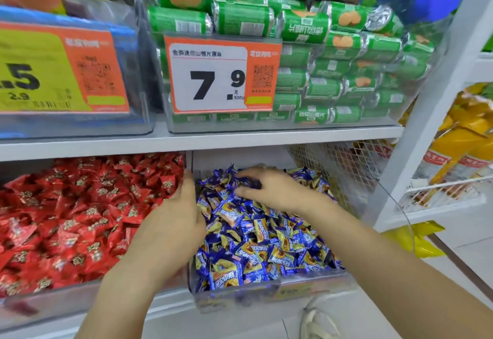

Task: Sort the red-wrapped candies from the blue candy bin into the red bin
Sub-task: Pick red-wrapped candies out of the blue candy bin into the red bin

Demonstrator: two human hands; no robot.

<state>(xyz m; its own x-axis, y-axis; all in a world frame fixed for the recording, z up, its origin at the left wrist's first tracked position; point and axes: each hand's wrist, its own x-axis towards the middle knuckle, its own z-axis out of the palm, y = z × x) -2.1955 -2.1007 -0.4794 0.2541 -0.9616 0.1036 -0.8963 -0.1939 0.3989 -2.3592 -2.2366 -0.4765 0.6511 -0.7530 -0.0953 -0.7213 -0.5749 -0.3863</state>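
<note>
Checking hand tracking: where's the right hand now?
Head view, right of centre: the right hand rests on the candies at the back of the blue candy bin, with the left hand at the divider beside the red bin.

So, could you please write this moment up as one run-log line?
left hand: open, at divider by red bin | right hand: open, fingers on blue candies | red-wrapped candy in blue bin: none visible

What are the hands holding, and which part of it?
Nothing that shows. The right hand lies flat on the blue candies, fingers spread. The left hand rests at the divider beside the red candies; its palm side is hidden.
</note>
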